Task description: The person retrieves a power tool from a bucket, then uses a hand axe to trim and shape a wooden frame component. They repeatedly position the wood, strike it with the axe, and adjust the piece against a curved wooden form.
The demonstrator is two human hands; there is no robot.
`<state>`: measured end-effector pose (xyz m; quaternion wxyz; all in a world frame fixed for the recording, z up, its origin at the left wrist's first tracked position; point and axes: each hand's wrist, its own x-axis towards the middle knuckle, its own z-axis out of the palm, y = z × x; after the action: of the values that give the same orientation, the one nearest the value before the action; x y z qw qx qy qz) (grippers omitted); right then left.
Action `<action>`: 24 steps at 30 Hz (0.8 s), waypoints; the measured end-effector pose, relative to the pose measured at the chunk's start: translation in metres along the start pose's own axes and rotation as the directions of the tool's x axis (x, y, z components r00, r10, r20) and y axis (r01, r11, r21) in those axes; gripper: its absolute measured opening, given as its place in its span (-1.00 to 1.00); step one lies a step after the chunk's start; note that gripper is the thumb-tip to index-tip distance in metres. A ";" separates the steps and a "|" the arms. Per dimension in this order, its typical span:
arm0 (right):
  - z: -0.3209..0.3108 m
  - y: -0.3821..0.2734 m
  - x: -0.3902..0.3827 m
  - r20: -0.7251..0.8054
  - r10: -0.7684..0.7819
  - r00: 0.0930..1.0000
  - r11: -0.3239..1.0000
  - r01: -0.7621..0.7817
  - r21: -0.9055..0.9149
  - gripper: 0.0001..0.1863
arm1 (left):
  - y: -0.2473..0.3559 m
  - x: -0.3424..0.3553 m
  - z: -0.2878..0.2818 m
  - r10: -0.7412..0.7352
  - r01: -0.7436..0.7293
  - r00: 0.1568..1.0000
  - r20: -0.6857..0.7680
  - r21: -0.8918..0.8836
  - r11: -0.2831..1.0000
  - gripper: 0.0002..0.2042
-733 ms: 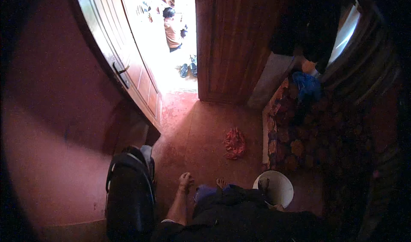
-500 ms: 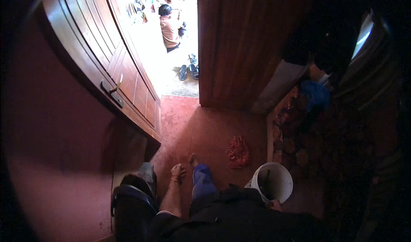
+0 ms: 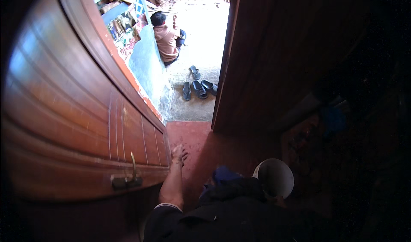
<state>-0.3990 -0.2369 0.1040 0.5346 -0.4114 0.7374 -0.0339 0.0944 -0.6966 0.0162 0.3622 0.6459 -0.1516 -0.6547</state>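
Observation:
My left hand point(image 3: 179, 154) reaches forward over the red floor, empty, with its fingers apart. It is close to the edge of the brown wooden door point(image 3: 98, 113) on the left but not seen gripping it. My right hand point(image 3: 280, 201), dim and partly hidden by my dark clothing, grips the near rim of a white bucket point(image 3: 256, 171) at my right side. The bucket is tilted so its mouth shows; its inside is shadowed and I cannot tell what it holds.
Ahead is an open doorway, with a second dark door leaf point(image 3: 274, 71) on its right. Several dark sandals point(image 3: 199, 89) lie just outside. Beyond them a person point(image 3: 166, 38) sits against a pale blue wall point(image 3: 147, 66). A metal door handle point(image 3: 127, 181) juts out at left.
I have moved forward, so the doorway, sandals and seated person look nearer. The left arm has reached ahead and its fingers have spread. The red crumpled bag has left view; the bucket stays in hand.

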 end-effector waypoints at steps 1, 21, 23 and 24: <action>-0.003 -0.019 0.015 -0.002 0.026 1.000 1.000 -0.026 -0.008 -0.59 | 0.028 0.023 0.023 0.035 -0.034 0.998 0.044 -0.031 0.999 -0.55; -0.207 -0.433 0.473 -0.064 0.061 0.996 0.966 -0.043 0.255 -0.62 | 0.295 0.329 0.301 -0.149 0.064 0.954 0.261 0.307 0.950 -0.66; -0.215 -0.457 0.497 -0.081 0.079 0.994 0.956 -0.053 0.289 -0.62 | 0.310 0.356 0.321 -0.166 0.049 0.930 0.329 0.336 0.941 -0.66; -0.215 -0.467 0.505 -0.080 0.099 0.992 0.951 -0.071 0.301 -0.62 | 0.317 0.367 0.328 -0.175 0.046 0.926 0.336 0.359 0.932 -0.66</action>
<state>-0.3536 -0.9535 0.0401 0.5558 -0.2922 0.7654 -0.1406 -0.0951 -1.2498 -0.0036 0.1714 0.5750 -0.2908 -0.7453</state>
